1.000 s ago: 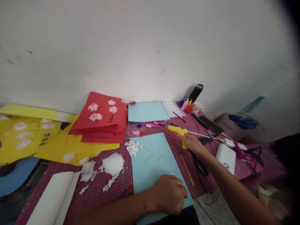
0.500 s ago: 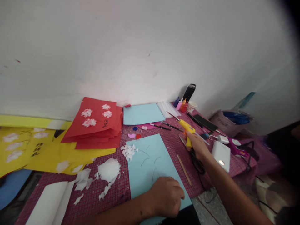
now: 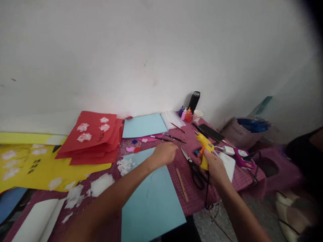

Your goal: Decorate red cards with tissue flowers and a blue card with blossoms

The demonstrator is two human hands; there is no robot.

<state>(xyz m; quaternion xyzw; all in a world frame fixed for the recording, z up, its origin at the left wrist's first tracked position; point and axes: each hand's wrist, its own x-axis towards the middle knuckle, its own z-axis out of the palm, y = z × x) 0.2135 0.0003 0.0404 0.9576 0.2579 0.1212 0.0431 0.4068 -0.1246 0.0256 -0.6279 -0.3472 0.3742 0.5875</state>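
My right hand [image 3: 213, 163] grips a yellow hot glue gun [image 3: 205, 146] above the right side of the table, its nozzle pointing up and left. My left hand [image 3: 165, 154] is stretched over the top right corner of a light blue sheet [image 3: 153, 208]; motion blurs its fingers, which look bent. Thin pencil lines on the sheet are partly covered by my left arm. At the sheet's upper left edge lies a heap of crumpled white paper bits [image 3: 125, 165]. Black-handled scissors [image 3: 194, 169] and a wooden stick [image 3: 182, 185] lie between the sheet and my right hand.
Red cards with paper flowers [image 3: 93, 131] are stacked at the back left, over yellow sheets [image 3: 45, 168]. Small paint bottles [image 3: 186, 114], a black flask [image 3: 194, 101] and a paper cup [image 3: 197, 116] stand by the wall. A purple power strip [image 3: 244, 158] lies at the right edge.
My left hand has risen from the sheet's lower part to its top right corner. The glue gun has moved away from the red pencil-like stick, and the scissors show more fully. The view has shifted right.
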